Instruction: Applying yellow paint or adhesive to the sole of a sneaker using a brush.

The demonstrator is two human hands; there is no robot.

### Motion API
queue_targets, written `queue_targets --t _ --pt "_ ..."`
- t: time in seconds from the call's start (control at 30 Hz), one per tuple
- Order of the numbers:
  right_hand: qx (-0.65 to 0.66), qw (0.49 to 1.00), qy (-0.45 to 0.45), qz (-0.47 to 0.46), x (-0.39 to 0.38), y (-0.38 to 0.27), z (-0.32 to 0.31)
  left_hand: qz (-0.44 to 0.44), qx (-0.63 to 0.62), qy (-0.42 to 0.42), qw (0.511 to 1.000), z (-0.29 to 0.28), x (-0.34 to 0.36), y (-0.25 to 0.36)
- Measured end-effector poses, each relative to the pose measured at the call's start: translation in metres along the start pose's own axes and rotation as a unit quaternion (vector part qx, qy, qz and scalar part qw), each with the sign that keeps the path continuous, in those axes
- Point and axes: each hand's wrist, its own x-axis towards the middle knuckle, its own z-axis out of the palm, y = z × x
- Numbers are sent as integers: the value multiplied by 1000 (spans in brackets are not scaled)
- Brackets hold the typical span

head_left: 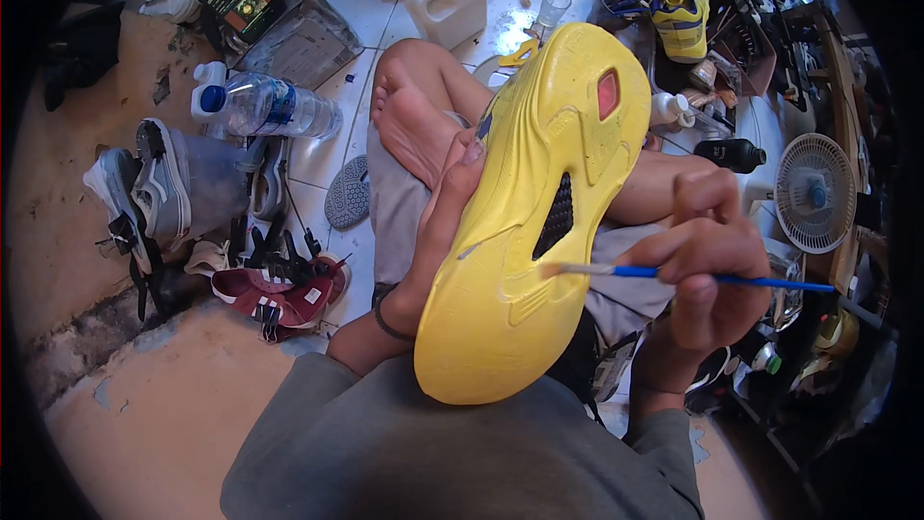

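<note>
A yellow shoe (491, 308) is held up with its sole facing me, tilted over my crossed legs. The sole has a black textured opening in the middle and a small reddish window near its far end. My left hand (460, 169) grips the shoe from its left side, and most of its fingers are hidden behind it. In my right hand (707, 260) a thin blue paintbrush (630, 272) is pinched between fingers and thumb. Its bristle tip meets the yellow sole just below the black opening.
Left of me lie a large clear water bottle (279, 108), grey sneakers (162, 183) and a maroon shoe (284, 294). A white jerrycan (450, 10) and a clear cup (554, 6) stand ahead. To the right are another yellow shoe (680, 19), a black bottle (730, 155) and a white fan (816, 193).
</note>
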Motion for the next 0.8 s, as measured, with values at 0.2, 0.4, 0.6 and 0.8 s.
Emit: queue_targets --t 0.2,0.4,0.6,0.8 --pt "57 998 19 -20 7 2 -1 -4 -1 4 1000 0 -4 2" --pt "47 997 34 42 -1 1 4 -1 -4 10 1000 3 -1 4" --pt "56 997 42 -24 4 4 4 95 7 -80 992 27 -23 2" --pt "42 997 34 50 -1 0 4 123 110 -25 986 11 -13 -2"
